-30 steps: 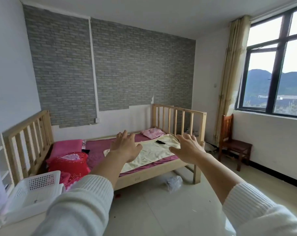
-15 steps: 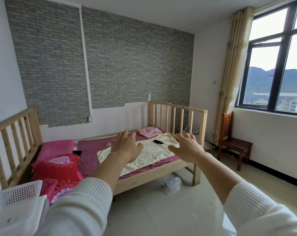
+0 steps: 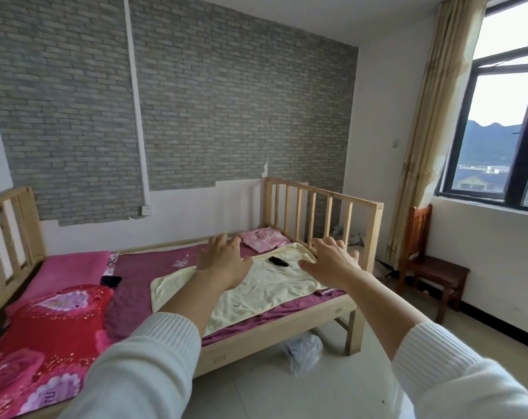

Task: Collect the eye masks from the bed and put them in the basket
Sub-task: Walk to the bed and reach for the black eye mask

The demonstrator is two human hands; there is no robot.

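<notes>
A wooden bed (image 3: 274, 335) with a maroon sheet stands against the brick-papered wall. One black eye mask (image 3: 278, 261) lies on a pale yellow towel (image 3: 265, 290) near the foot end. Another black eye mask (image 3: 111, 280) rests on the sheet beside the pink pillow (image 3: 66, 267). My left hand (image 3: 221, 261) and my right hand (image 3: 329, 263) are stretched out in front of me above the bed, fingers spread, holding nothing. The first mask shows between the two hands. The basket is out of view.
A red flowered quilt (image 3: 42, 337) covers the bed's head end at the lower left. Pink clothing (image 3: 264, 238) lies by the footboard. A crumpled plastic bag (image 3: 305, 352) sits on the floor under the bed's edge. A wooden chair (image 3: 432, 267) stands under the window.
The view has swung right and moved closer to the bed. The white basket at the lower left has slid out of view. Both hands stay outstretched and spread.
</notes>
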